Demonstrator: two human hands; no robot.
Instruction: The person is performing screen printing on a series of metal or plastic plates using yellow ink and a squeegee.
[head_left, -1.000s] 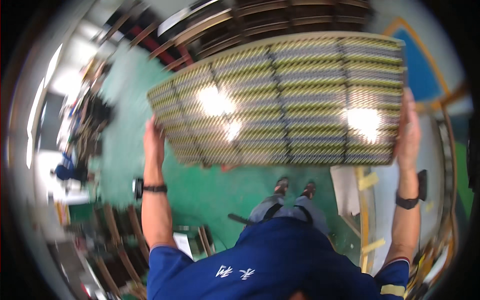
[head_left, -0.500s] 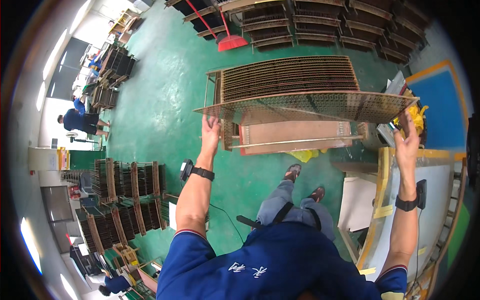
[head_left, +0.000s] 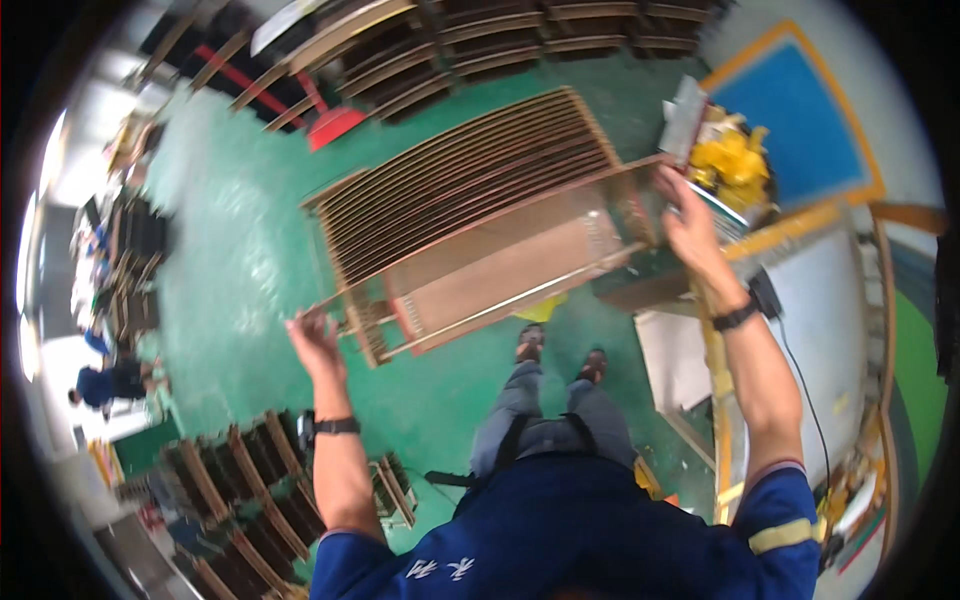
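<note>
A long thin circuit-board panel [head_left: 480, 230], seen almost edge-on, spans the space between my two hands. My left hand [head_left: 318, 345] pinches its left end with bent fingers. At the far end, my right hand [head_left: 690, 220] grips the right corner between thumb and fingers. The panel lies along the near side of a slotted rack [head_left: 362, 325], parallel to the row of upright panels [head_left: 470, 170] inside. Whether it sits in a slot I cannot tell. In the rack's near part, a flat brownish board [head_left: 500, 265] shows behind a metal rod [head_left: 520, 295].
Yellow bags [head_left: 735, 165] fill a bin right of the rack. A pale, yellow-edged table [head_left: 800, 320] flanks my right arm. More loaded racks [head_left: 245, 480] stand at lower left and along the back, near a red dustpan [head_left: 335, 127]. Another person [head_left: 108, 385] stands far left.
The panel has turned from showing its broad face to nearly edge-on. My left hand has moved left and nearer, my right hand left and farther. The whole view has swung round.
</note>
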